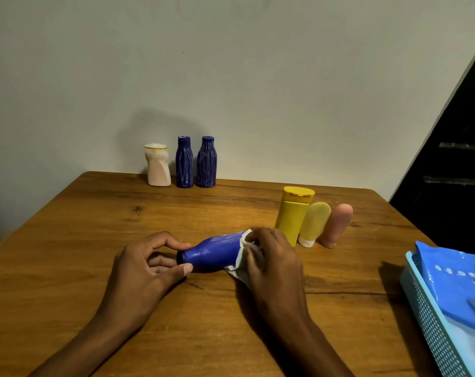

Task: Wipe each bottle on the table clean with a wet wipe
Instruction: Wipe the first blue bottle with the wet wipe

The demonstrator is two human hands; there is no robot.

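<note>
Both hands wipe bottle [213, 250] (no legible label).

Blue bottle [213, 251] lay on its side at frame center on the counter [95, 213]. Left hand [146, 265] pinched its cap end; right hand [271, 257] pressed a white wipe [244, 263] round the body.

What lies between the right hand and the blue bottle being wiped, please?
In the head view, a white wet wipe sits between the right hand and the blue bottle.
</note>
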